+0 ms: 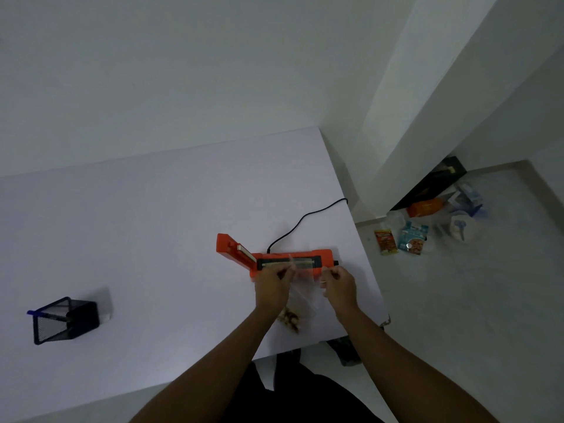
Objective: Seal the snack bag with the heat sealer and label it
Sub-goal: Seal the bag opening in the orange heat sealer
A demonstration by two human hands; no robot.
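Pinching clear bag [300, 296] mouth taut, your left hand [272, 285] and right hand [339, 283] each grip one corner over open orange sealer [290, 260], right of table [152, 239]. Risk: slack, slippery film wrinkles on bar, seal leaks; brown snacks sag near. Pen cup [65, 320] far left.

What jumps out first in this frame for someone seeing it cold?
The orange heat sealer, lid raised, sits near the right edge of the white table. The left hand and right hand pinch the top of a clear snack bag at its sealing bar. Far left stands a black mesh pen holder; snack packets lie on the floor to the right.
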